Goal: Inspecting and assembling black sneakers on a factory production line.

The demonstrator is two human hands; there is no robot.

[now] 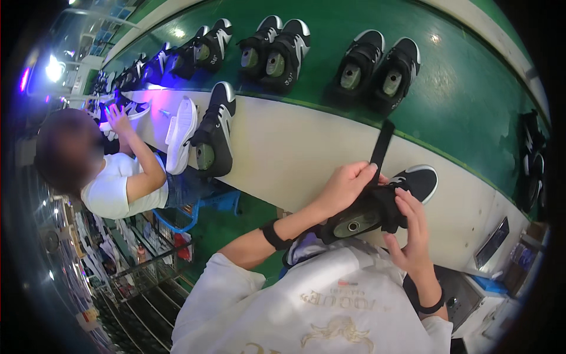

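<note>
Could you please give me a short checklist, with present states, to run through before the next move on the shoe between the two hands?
1. Strap gripped: ok, the left hand pinches the black strap.
2. Strap lying flat on the shoe: not ok, its free end sticks out beyond the fingers.
3. Right hand at the shoe: ok, it is beside the heel end.
4. Green form in the shoe: ok, it shows in the opening.
5. Shoe surface beneath the left fingers: cannot tell, it is hidden.
6. Dark flat device apart from the shoe: ok.
</note>
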